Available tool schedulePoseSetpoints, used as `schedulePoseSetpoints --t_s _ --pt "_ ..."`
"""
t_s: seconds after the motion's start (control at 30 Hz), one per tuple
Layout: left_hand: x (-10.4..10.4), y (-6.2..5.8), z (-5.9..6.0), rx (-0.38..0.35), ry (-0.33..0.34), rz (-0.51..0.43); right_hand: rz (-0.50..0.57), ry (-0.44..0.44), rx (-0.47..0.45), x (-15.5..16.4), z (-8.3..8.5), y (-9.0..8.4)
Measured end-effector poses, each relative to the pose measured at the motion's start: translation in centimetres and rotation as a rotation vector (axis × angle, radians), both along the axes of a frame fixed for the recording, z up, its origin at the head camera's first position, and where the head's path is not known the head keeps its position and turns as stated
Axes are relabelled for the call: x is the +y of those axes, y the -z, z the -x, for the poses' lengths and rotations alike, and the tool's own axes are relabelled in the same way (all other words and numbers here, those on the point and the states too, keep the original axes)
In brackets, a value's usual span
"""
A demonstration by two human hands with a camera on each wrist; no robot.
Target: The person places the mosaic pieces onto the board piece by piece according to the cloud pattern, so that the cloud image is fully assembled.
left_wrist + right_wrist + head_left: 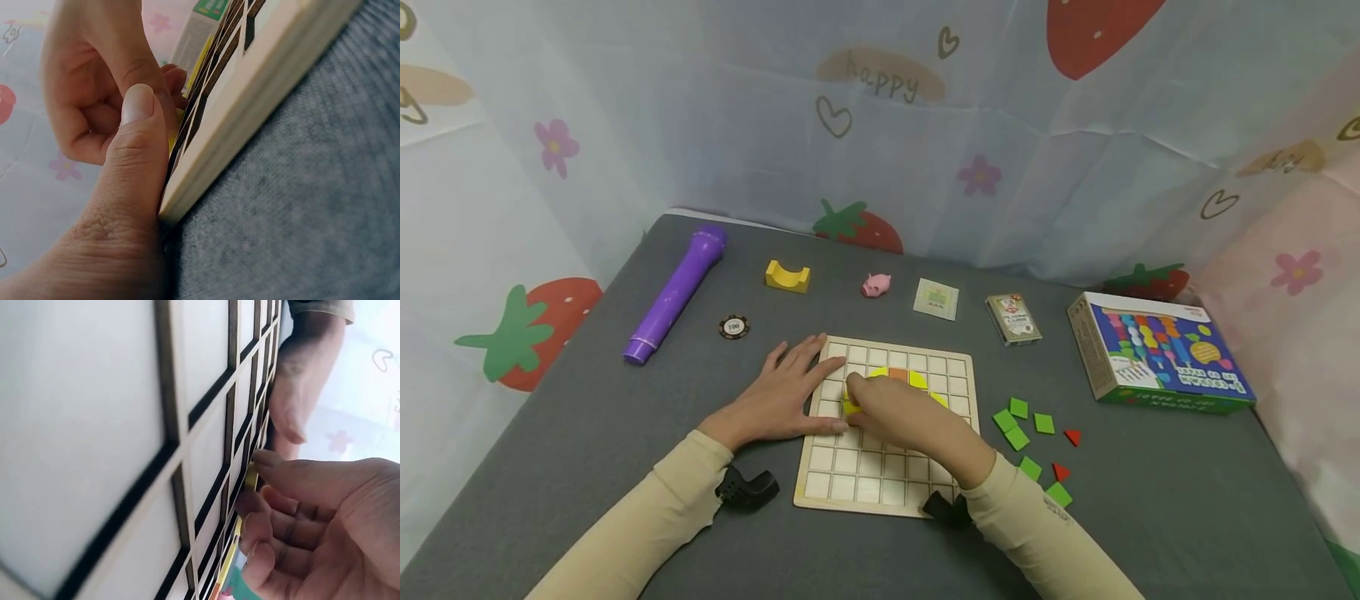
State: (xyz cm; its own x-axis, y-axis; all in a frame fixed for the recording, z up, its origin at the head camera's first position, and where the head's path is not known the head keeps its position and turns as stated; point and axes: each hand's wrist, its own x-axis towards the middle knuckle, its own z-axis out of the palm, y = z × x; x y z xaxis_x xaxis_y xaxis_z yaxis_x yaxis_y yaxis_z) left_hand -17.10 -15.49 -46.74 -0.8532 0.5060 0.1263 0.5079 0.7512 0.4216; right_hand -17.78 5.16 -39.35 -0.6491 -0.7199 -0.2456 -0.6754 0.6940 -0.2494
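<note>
A wooden grid board (865, 488) lies on the grey table. My left hand (781, 402) rests at its left edge, fingers spread, with the thumb lying along the side in the left wrist view. Over the middle of the grid, my right hand (895, 411) pinches a small yellow tile (251, 477) between thumb and fingers, right at the board's surface. An orange square tile (898, 374) sits in the grid beyond that hand, with a yellow tile (917, 380) beside it. Part of the grid is hidden under the right hand.
Loose green tiles (1044, 423) and red triangles (1061, 472) lie right of the board. Farther back are a purple microphone-like toy (677, 292), poker chip (733, 327), yellow block (787, 277), pink pig (876, 286), picture card (936, 299), playing-card box (1012, 319) and game box (1165, 354).
</note>
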Motion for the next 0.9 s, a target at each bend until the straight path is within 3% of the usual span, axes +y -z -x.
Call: schedulePoseSetpoints --t_s 0.9 --pt "-0.01 -0.06 0.06 -0.027 -0.01 0.025 0.05 0.076 -0.054 -0.93 -0.19 -0.02"
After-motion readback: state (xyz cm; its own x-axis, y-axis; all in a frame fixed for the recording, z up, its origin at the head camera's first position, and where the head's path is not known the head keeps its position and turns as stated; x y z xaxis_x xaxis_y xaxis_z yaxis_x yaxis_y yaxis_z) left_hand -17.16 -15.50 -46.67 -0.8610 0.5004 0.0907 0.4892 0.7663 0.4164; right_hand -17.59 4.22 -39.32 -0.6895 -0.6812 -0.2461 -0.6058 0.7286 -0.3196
